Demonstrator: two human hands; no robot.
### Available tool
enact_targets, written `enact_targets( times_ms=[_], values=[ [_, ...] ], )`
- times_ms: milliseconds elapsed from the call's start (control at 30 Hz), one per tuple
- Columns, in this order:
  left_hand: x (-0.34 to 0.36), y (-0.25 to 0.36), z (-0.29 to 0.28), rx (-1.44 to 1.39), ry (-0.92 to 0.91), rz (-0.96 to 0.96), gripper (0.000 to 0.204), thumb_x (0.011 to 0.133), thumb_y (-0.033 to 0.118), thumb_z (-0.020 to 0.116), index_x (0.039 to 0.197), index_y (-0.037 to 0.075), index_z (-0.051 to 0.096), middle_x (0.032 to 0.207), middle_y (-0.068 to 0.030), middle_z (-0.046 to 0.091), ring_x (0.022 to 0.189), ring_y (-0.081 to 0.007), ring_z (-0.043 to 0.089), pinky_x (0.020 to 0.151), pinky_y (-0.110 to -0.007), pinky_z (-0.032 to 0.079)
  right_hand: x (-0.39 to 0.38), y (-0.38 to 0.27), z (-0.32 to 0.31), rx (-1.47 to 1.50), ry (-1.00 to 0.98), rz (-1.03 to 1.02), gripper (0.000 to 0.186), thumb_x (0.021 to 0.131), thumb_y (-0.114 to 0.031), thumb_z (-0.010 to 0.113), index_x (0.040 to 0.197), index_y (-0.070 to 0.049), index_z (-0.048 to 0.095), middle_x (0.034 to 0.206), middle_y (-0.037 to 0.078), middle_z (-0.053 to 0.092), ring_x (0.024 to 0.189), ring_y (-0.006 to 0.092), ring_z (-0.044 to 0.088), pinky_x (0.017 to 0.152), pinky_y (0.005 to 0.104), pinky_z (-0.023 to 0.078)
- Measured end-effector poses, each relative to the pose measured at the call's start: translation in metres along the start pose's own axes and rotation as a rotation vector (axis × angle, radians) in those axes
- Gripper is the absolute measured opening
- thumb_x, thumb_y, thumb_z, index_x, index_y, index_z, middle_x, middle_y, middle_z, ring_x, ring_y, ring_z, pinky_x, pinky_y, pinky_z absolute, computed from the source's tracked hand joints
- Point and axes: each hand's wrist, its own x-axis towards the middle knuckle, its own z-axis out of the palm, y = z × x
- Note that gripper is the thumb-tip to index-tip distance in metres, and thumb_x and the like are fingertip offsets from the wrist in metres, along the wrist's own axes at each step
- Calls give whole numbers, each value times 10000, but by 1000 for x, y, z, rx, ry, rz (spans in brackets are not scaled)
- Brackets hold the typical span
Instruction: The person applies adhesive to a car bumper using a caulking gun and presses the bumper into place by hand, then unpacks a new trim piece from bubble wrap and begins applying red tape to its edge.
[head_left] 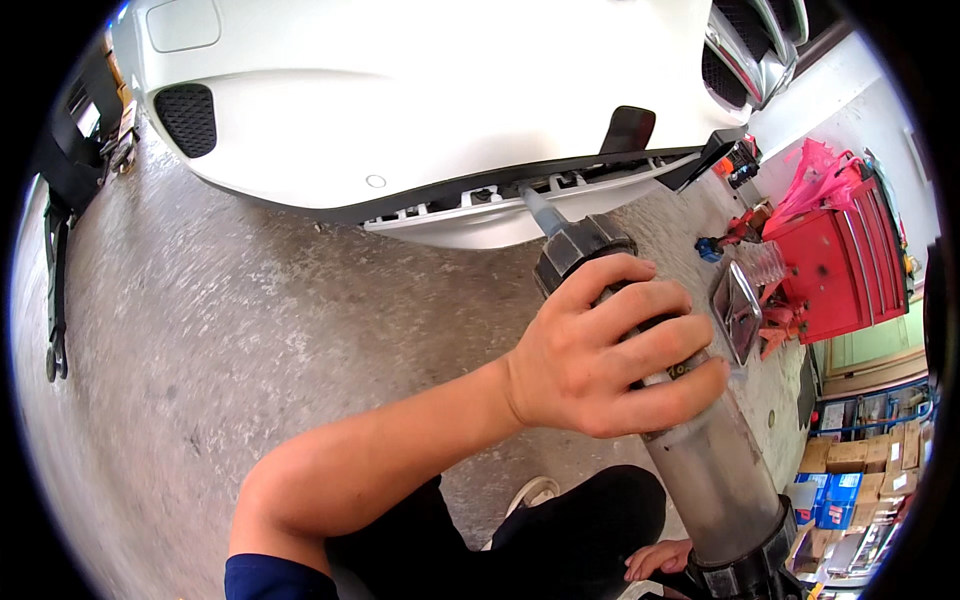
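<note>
A person's bare left hand [595, 365] sits just off centre toward four o'clock, its forearm rising from seven o'clock out of a navy sleeve [280, 580]. Its fingers [650, 355] are curled around a tube-shaped tool [715, 490], clasping the upper part of its cloudy, see-through barrel just below a ribbed black collar [585, 248]. The tool slants across the view, from a second black collar between four and five o'clock up to a pale, tapering nozzle [543, 213] between twelve and one. The nozzle's tip meets the gap between black trim and a white slotted strip [480, 220] along the lower edge of a white car bumper [400, 130], which fills the twelve o'clock side; contact there is too small to tell. At five o'clock the right hand [660, 560] shows only in part, just beside the tool's lower collar; whether its fingers grip anything cannot be told. The person's dark-trousered knee [600, 510] and a light shoe [535, 492] are near half past five, above a mottled grey floor [250, 320]. Toward three o'clock stands a red tool chest [840, 260] topped with pink plastic [820, 185]; cardboard boxes [850, 455] are stacked at four.
</note>
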Motion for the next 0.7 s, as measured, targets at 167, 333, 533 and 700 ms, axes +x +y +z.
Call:
enact_targets(
  times_ms=[167,333,533,700],
  values=[
    [4,6,13,-7,-18,20,206,684,120,642,872,151,565,871,-21,548,801,-186,564,748,-355,465,-4,-4,-5,-12,17,-8,474,807,-223,664,1181,-80,411,928,154,509,833,266,527,800,420,430],
    [9,15,24,-23,-56,-30,252,639,122,684,876,186,624,855,-3,596,754,-184,594,734,-353,473,-11,-11,-10,-35,21,-8,474,807,-223,666,1182,-83,412,930,154,510,836,267,527,804,422,430],
    [10,13,35,-8,-150,31,196,710,165,607,896,145,547,856,-27,514,792,-191,548,768,-375,449,-22,-16,-19,-66,14,-19,473,807,-222,667,1182,-86,413,931,153,510,840,268,527,808,423,430],
    [11,18,49,10,-168,11,183,703,174,608,876,156,549,842,-11,508,805,-185,545,803,-393,437,-26,-19,-28,-75,10,-36,473,807,-222,668,1183,-89,414,933,152,511,843,268,527,812,424,429]
  ],
)
